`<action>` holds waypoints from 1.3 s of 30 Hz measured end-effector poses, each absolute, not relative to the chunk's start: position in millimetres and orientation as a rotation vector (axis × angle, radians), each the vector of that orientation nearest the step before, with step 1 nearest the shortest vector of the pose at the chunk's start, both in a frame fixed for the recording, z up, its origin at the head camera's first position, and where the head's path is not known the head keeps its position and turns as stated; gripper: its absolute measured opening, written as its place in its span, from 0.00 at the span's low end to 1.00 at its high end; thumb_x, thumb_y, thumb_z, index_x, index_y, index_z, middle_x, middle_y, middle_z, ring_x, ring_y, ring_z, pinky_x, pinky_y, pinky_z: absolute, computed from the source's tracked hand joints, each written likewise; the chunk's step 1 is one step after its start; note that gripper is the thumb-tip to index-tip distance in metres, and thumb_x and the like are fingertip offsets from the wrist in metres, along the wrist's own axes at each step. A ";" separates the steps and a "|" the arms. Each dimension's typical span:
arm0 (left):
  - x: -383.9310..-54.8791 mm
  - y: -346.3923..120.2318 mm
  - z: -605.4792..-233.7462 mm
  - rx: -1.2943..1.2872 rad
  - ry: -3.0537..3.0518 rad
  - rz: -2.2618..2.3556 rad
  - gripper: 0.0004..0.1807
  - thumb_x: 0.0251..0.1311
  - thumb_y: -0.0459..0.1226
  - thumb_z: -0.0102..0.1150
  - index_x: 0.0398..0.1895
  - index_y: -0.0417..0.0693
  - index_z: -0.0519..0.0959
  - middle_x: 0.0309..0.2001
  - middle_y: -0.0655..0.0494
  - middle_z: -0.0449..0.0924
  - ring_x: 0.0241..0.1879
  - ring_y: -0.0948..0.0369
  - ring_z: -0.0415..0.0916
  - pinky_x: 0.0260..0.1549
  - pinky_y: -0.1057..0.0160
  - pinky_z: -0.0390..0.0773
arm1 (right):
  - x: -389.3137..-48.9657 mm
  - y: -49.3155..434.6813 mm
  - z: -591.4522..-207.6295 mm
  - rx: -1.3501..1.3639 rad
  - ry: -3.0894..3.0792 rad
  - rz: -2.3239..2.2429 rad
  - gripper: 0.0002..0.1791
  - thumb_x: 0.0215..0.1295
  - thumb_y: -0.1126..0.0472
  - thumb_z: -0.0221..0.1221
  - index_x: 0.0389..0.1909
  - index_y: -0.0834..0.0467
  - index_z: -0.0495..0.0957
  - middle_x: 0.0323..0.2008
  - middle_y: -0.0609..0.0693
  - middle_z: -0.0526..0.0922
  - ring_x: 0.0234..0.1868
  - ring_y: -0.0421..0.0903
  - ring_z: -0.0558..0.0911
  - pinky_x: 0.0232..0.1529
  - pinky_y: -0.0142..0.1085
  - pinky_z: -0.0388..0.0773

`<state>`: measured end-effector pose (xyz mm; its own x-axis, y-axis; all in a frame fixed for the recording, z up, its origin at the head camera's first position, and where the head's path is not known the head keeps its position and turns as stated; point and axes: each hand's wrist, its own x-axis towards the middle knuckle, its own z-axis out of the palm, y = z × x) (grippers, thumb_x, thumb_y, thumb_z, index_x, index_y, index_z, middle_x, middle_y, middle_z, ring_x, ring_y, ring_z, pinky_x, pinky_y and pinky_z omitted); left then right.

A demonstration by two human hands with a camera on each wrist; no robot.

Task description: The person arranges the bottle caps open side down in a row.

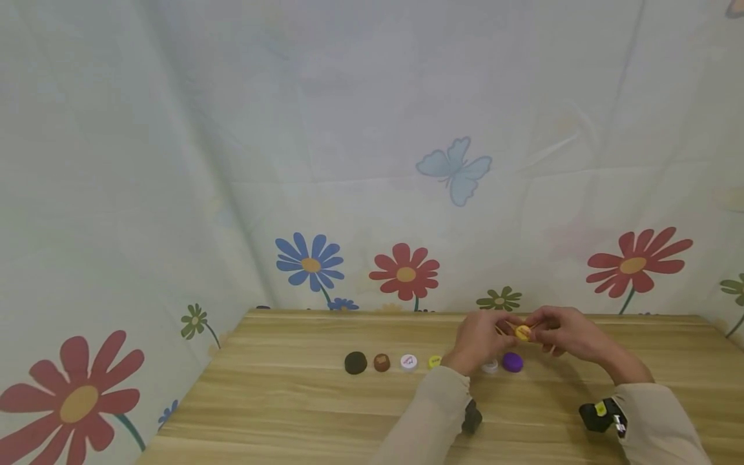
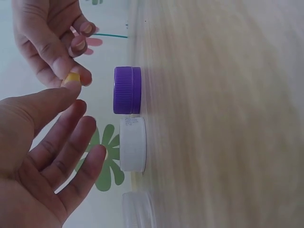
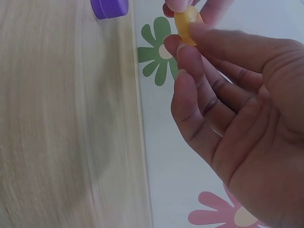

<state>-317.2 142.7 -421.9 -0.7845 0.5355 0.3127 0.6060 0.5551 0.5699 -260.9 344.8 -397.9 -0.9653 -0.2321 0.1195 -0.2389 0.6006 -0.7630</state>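
Above the table's far side, both hands meet at a small orange-yellow bottle cap [image 1: 523, 332], its printed top facing the head camera. The left hand [image 1: 479, 339] pinches one edge of it between thumb and fingers, its other fingers spread loosely in the left wrist view. From the opposite edge the right hand [image 3: 251, 95] pinches the same cap between thumb and fingertips. Below the hands, a purple bottle cap [image 2: 127, 90] stands on the table, and a white bottle cap [image 2: 133, 145] is beside it. A translucent cap [image 2: 137, 210] is partly cut off at the left wrist view's lower edge.
Further left in the row lie a black cap [image 1: 356, 363], a brown cap [image 1: 382, 362], a white cap with a printed top [image 1: 409, 362] and a yellow cap [image 1: 434, 361] next to the left wrist. A flowered cloth [image 1: 349, 129] hangs behind the wooden table [image 1: 279, 400].
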 end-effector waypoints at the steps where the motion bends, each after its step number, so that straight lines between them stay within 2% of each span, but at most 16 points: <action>1: -317.0 143.0 -422.0 -0.987 -2.678 -1.032 0.14 0.62 0.39 0.78 0.51 0.60 0.90 0.36 0.70 0.88 0.35 0.78 0.77 0.36 0.76 0.70 | -260.9 345.4 -397.8 0.416 -2.808 1.335 0.13 0.74 0.70 0.60 0.54 0.73 0.78 0.40 0.56 0.85 0.34 0.51 0.81 0.31 0.40 0.84; 6: -315.8 145.2 -421.8 -0.986 -2.679 -0.976 0.13 0.62 0.41 0.78 0.49 0.61 0.91 0.35 0.72 0.88 0.33 0.80 0.76 0.34 0.78 0.68 | -261.5 347.2 -397.9 0.418 -2.833 1.325 0.16 0.70 0.72 0.63 0.55 0.73 0.78 0.41 0.55 0.84 0.36 0.51 0.82 0.33 0.41 0.85; 15: -313.3 149.2 -421.1 -1.024 -2.696 -0.990 0.12 0.61 0.41 0.78 0.48 0.61 0.92 0.35 0.75 0.87 0.34 0.80 0.75 0.34 0.79 0.70 | -262.2 349.8 -398.8 0.412 -2.856 1.303 0.14 0.67 0.69 0.68 0.50 0.70 0.81 0.39 0.53 0.83 0.38 0.50 0.81 0.32 0.41 0.85; 25: -311.6 155.6 -425.5 -1.077 -2.734 -0.826 0.09 0.60 0.43 0.79 0.43 0.62 0.93 0.31 0.76 0.84 0.31 0.80 0.71 0.32 0.79 0.67 | -260.5 354.6 -403.3 0.401 -2.909 1.324 0.11 0.65 0.72 0.67 0.47 0.67 0.82 0.39 0.53 0.82 0.37 0.51 0.79 0.32 0.41 0.82; 32: -308.2 161.6 -427.2 -1.041 -2.792 -0.736 0.08 0.59 0.44 0.79 0.41 0.62 0.92 0.32 0.76 0.86 0.30 0.79 0.71 0.33 0.78 0.66 | -261.4 357.4 -406.5 0.416 -2.964 1.337 0.10 0.66 0.73 0.66 0.47 0.67 0.82 0.39 0.54 0.82 0.36 0.50 0.77 0.32 0.37 0.79; 39: -304.3 166.3 -430.2 -1.019 -2.802 -0.663 0.08 0.57 0.45 0.81 0.39 0.65 0.93 0.32 0.79 0.87 0.30 0.80 0.70 0.31 0.78 0.64 | -261.9 359.8 -410.4 0.424 -2.991 1.216 0.10 0.63 0.73 0.68 0.44 0.66 0.83 0.38 0.51 0.82 0.39 0.50 0.78 0.38 0.35 0.78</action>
